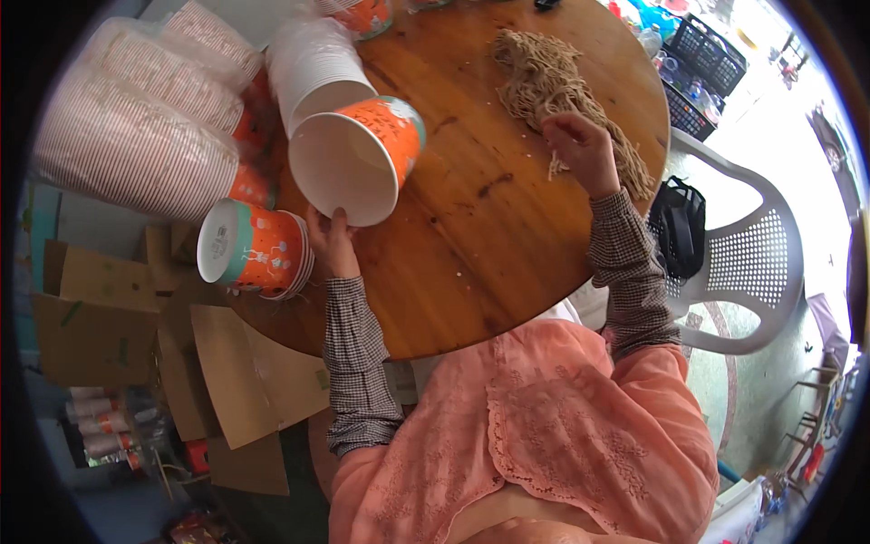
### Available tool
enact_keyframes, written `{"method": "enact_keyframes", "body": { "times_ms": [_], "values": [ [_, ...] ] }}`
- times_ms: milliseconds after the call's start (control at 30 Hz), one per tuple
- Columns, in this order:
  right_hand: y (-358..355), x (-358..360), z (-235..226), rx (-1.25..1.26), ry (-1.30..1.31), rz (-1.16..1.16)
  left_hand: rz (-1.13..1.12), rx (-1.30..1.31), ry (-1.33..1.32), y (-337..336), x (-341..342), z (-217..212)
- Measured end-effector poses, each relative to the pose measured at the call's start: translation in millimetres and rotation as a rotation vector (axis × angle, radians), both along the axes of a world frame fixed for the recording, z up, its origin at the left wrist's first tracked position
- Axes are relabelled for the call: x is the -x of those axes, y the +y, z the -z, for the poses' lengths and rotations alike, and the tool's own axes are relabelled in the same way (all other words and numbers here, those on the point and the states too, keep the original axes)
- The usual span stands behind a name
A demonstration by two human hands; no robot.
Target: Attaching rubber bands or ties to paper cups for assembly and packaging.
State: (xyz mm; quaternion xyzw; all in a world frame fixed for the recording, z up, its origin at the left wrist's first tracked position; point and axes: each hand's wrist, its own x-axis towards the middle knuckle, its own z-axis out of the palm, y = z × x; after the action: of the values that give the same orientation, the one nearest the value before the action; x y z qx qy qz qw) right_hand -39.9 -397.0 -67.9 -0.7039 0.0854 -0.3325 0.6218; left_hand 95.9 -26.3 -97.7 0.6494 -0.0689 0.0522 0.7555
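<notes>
Left hand (332, 238) grips the rim of an orange paper cup (361, 156), white inside, tilted on its side with the mouth facing the camera, over the left part of the round wooden table (471, 245). Right hand (580, 150) pinches a few strands from a beige noodle pile (544, 82) at the table's right edge. Another orange-teal cup stack (254, 249) lies just beside the left hand. White plastic chair (752, 263) on the right.

Checked dark-and-white sleeves (355, 363); peach lace-patterned garment (544, 435) over chest.
</notes>
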Motion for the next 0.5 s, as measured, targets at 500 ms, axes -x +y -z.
{"method": "enact_keyframes", "body": {
  "times_ms": [500],
  "values": [
    [-22,23,21,1.070,0.344,-0.211,0.070,-0.252,-0.072,-6,28,31]
  ]
}}
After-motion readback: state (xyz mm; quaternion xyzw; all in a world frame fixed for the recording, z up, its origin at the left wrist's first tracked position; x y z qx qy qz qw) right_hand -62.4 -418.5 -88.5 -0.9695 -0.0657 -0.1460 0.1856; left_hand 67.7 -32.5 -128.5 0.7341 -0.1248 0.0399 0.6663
